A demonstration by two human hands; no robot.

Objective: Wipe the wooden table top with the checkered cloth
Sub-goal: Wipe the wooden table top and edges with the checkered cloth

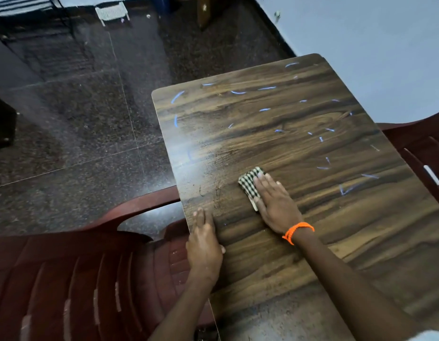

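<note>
The checkered cloth point(250, 185) is pressed flat under the right hand point(275, 203), fingers spread straight. The worktop point(311, 143) edge is steadied by the flat left hand point(204, 239).

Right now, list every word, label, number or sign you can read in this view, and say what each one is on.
None can be read.
The wooden table top carries only blue chalk-like strokes, loose curves and dashes that form no letters or numbers.
The checkered cloth under the right hand shows pattern only.
The red plastic chair shows no label.
</note>
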